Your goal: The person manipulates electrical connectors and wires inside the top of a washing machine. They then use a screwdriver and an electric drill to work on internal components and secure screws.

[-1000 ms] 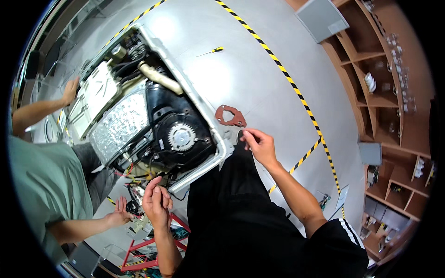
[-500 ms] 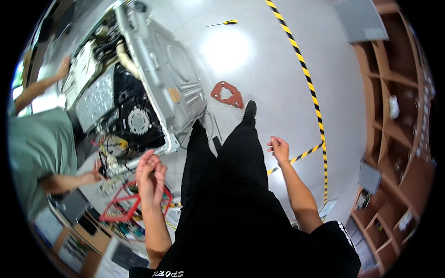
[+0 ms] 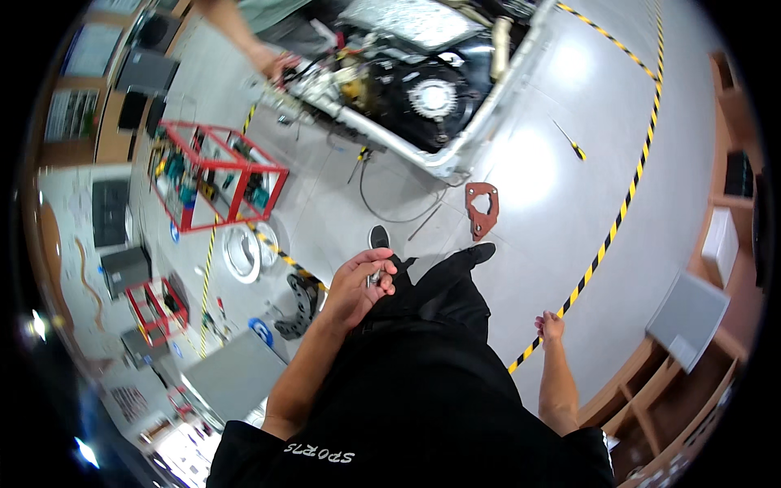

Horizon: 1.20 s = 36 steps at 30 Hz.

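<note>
In front of my body, my left hand point(image 3: 358, 289) is closed, fingers bent around a small silvery metal part point(image 3: 373, 278) whose kind is too small to tell. Out to the right, my right hand point(image 3: 551, 325) hangs over the floor, fingers loosely curled and nothing visible in it. Ahead of me lies an opened washing machine point(image 3: 480, 134), its black tub and silver pulley wheel point(image 3: 433, 99) exposed. A reddish-brown flat plate point(image 3: 485, 224) with a large cut-out rests on the floor near my shoe.
Another person's hand point(image 3: 275, 65) touches wiring at the machine's left end. A yellow-handled screwdriver point(image 3: 578, 151) lies on the floor at right. A red frame rack point(image 3: 272, 191) with tools, a white ring point(image 3: 241, 254) and a dark curved part point(image 3: 301, 307) stand left. Wooden shelving point(image 3: 732, 244) borders the right.
My view has turned left, so the machine now lies straight ahead and the red rack shows fully. My left hand has come in front of my body; the metal part in it now shows.
</note>
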Motion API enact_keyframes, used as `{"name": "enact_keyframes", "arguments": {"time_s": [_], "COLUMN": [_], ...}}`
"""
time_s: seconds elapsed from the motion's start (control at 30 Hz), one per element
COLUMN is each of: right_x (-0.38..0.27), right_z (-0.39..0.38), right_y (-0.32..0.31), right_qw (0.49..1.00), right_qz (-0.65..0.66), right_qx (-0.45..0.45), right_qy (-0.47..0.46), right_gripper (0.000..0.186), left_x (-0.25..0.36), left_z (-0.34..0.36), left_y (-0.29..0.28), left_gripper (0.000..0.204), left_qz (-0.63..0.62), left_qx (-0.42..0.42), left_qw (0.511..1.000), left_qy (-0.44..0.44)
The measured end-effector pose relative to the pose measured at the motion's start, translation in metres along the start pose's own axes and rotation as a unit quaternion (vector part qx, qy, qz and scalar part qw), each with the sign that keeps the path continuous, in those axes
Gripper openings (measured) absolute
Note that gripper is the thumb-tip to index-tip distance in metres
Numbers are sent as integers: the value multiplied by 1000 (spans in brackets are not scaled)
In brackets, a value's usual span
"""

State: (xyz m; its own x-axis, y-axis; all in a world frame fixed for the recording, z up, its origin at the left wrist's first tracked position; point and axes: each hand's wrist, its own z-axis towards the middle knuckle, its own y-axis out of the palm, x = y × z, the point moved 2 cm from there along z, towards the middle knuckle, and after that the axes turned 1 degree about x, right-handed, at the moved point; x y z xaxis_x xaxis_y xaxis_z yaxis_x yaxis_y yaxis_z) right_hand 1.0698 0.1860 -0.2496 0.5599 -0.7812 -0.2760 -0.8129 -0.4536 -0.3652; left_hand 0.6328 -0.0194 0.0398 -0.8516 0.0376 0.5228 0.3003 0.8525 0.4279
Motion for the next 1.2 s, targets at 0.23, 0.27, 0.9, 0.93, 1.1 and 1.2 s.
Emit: {"name": "enact_keyframes", "arguments": {"time_s": [0.23,0.27,0.9,0.93,1.1,1.2], "right_x": [-94,-101,-139,-142,-141,-147], "right_z": [-65,-76,-223,-219,-93,-11], "right_y": [120,140,505,531,673,770], "right_qw": [982,977,821,787,607,452], "right_qz": [-101,-119,-443,-490,-627,-675], "right_qx": [-79,-90,-172,-178,-219,-183], "right_qy": [-138,-151,-316,-329,-437,-554], "right_gripper": [29,29,30,31,27,22], "left_x": [9,12,34,24,-22,-59], "left_z": [-39,-42,-59,-56,-22,16], "left_y": [-113,-132,-441,-445,-463,-478], "left_gripper": [28,28,31,30,28,27], "left_qz": [-113,-126,-368,-394,-402,-435], "left_qx": [49,53,214,216,314,358], "left_qw": [991,989,898,887,859,825], "left_qy": [53,57,108,109,54,50]}}
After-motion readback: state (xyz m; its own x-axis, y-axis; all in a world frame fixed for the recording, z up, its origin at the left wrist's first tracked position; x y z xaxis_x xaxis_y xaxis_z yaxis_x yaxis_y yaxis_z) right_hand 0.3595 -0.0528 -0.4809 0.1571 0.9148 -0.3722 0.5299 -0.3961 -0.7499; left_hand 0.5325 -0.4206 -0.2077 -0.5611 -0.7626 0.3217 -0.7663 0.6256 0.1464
